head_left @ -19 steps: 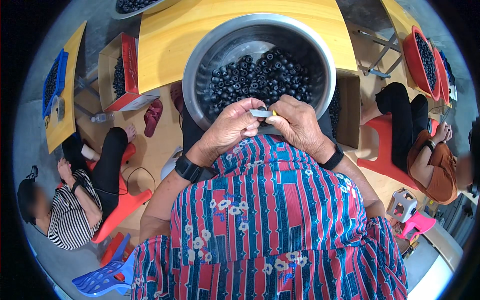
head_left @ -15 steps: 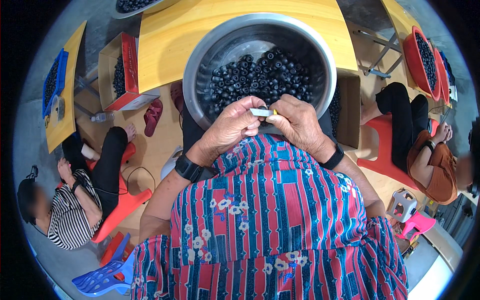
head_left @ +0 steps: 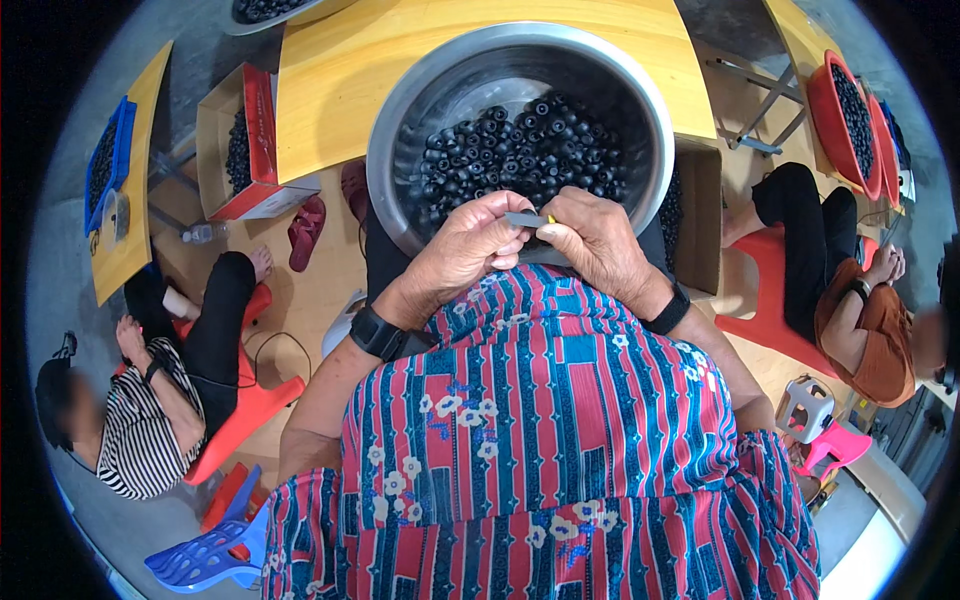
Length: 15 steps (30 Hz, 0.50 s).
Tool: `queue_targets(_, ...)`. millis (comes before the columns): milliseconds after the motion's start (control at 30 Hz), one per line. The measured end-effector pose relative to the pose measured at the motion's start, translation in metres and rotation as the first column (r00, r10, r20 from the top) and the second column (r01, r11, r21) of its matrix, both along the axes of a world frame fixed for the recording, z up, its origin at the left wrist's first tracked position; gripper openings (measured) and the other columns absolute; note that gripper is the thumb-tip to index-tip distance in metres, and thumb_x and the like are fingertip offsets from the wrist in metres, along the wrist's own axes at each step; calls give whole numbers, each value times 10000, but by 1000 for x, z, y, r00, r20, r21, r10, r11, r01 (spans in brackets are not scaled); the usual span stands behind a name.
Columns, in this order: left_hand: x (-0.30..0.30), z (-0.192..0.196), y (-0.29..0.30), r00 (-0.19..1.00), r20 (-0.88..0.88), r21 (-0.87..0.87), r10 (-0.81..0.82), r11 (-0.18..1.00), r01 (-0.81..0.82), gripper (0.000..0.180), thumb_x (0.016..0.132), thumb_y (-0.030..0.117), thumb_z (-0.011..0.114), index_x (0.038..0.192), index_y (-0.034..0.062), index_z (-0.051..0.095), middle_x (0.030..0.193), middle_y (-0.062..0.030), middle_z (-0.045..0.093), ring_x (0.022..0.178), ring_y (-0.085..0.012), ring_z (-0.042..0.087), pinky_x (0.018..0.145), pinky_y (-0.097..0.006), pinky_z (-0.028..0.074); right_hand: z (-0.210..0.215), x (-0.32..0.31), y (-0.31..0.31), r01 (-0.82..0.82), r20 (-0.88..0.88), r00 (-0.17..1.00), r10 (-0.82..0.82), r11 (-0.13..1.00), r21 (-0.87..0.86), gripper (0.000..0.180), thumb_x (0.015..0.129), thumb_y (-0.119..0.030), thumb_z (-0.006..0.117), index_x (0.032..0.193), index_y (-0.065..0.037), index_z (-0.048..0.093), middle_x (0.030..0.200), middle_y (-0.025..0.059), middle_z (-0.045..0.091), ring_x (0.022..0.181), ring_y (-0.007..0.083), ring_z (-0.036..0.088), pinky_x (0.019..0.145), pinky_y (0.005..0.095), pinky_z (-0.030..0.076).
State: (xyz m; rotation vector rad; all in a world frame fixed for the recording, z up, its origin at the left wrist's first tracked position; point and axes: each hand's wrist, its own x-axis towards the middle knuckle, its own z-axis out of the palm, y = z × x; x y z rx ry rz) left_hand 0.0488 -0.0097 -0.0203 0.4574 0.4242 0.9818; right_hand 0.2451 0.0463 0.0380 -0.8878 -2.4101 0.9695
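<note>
Over the near rim of a large steel bowl (head_left: 655, 130), my two hands meet. My right hand (head_left: 602, 245) is closed around a small knife (head_left: 523, 219); its grey blade points left and a bit of yellow handle shows. My left hand (head_left: 462, 250) pinches a small black part behind the blade, mostly covered by fingers and blade. Many small round black parts (head_left: 520, 150), some with a hole in the end, lie heaped in the bowl. The blade lies against or just in front of my left fingertips.
The bowl sits at the edge of a yellow table (head_left: 340, 90). A cardboard box (head_left: 700, 220) stands right of my legs, another box (head_left: 225, 150) at left. Two people sit on red stools at either side, near a blue tray (head_left: 120, 150) and a red basin (head_left: 830, 120).
The knife blade has tilted, so its face looks darker than before. My hands have stayed almost in place, with only slight finger movement.
</note>
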Motion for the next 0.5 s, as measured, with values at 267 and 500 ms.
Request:
queue_targets(267,1,-2,-1,1000,6,-13,-14,1000,14,239,986,214,598,1118,25,538,797,24,493,642,-32,398,571,-180,344,0,0,0,4,12,1000,-4,999,-43,342,940,-329,589,800,-18,575,731,152,548,713,351,562,636,428,456)
queue_targets(500,1,-3,-1,1000,25,1,-16,1000,16,231,985,206,601,1113,23,539,800,27,494,645,-30,397,567,-178,342,0,0,0,-14,16,1000,15,998,-58,350,950,-339,571,807,-20,578,749,154,562,725,352,570,642,426,464)
